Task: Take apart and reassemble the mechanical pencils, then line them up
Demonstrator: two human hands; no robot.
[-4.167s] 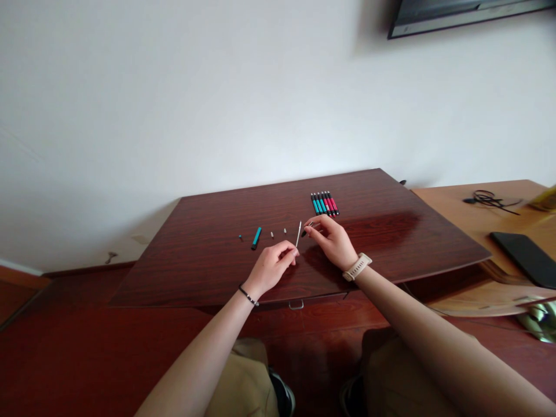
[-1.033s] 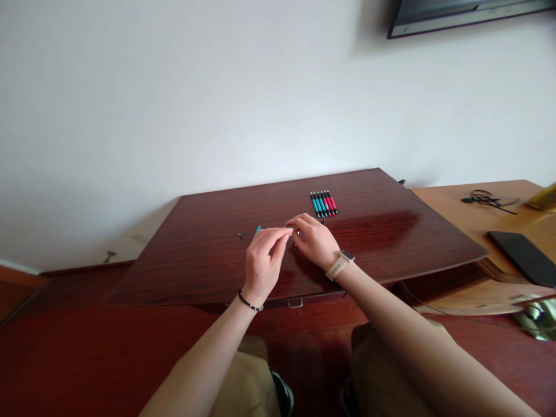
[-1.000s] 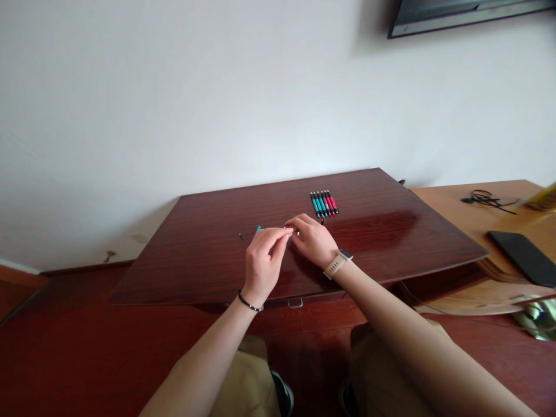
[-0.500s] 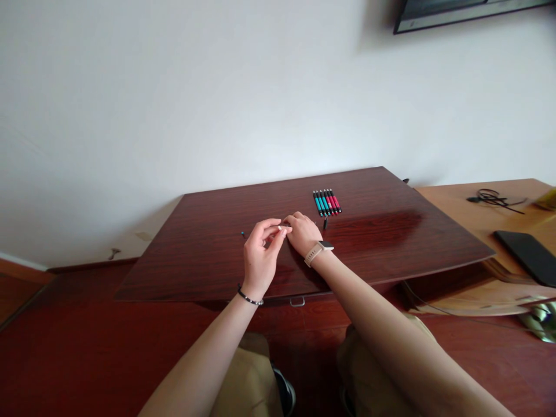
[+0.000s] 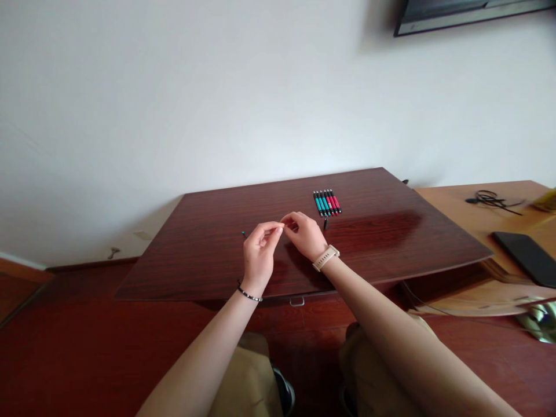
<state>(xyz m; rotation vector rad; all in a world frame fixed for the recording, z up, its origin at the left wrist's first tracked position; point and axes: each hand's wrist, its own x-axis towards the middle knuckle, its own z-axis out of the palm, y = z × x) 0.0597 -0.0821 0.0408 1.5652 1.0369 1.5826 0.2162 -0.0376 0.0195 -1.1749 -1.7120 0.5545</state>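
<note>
Near the centre of the frame, the left hand (image 5: 259, 255) and the right hand (image 5: 306, 236) meet at their fingertips, above a dark reddish-brown wood-grain worktop (image 5: 208, 231). Each has its thumb and forefinger drawn together in a pinch; whether either grasps a small part there I cannot tell, as the fingers would hide it.

Just right of centre and beyond the hands lies a neat row of slim black-ended pens (image 5: 327, 202), teal on the left and pink on the right, side by side. A short black tapered piece (image 5: 325, 223) lies below that row, near the right hand. A tiny teal-tipped piece (image 5: 243, 233) sits left of centre, just beside the left hand.

The step in hand looks like fine fingertip work on one pen's small parts, probably joining or aligning them. The next move would seem to call for a light, steady pinch from both sides, with the ends kept in line, before reaching for the black piece or the teal-tipped one.
</note>
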